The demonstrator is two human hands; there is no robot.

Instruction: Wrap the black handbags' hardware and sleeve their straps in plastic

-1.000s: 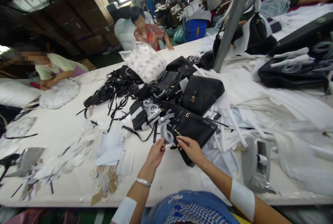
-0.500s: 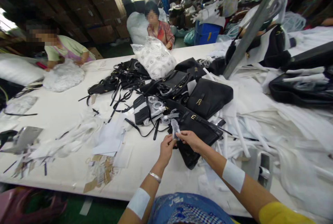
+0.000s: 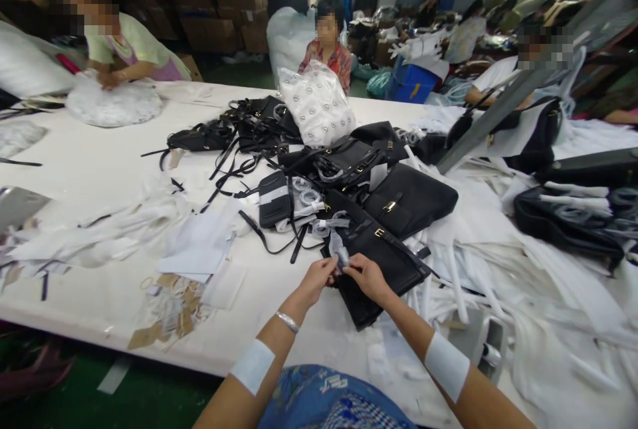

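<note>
My left hand (image 3: 318,279) and my right hand (image 3: 369,277) are close together over a black bag (image 3: 381,250) with a gold buckle. Both sets of fingers pinch the lower part of a translucent plastic wrap (image 3: 337,246), which looks wound around a strap or handle; what lies inside it is hard to make out. More clear wrapping with a white band (image 3: 326,224) lies just above. Behind my right hand rests another black bag (image 3: 411,196) with a flap and buckle. A small black pouch (image 3: 274,200) with a pale band is to the upper left.
Paper sheets (image 3: 194,246) and a heap of tags (image 3: 172,313) lie left on the white table (image 3: 269,309). White foam strips and sheets (image 3: 548,269) cover the right side. A slanted metal post (image 3: 498,107) rises there. Co-workers stand across the table, one handling a plastic bag (image 3: 114,103).
The camera view has tilted and turned, so the surroundings sit differently. My hands stay at the plastic wrap, with the right fingers slightly lower along it. The left co-worker's hands are now together on the plastic bag.
</note>
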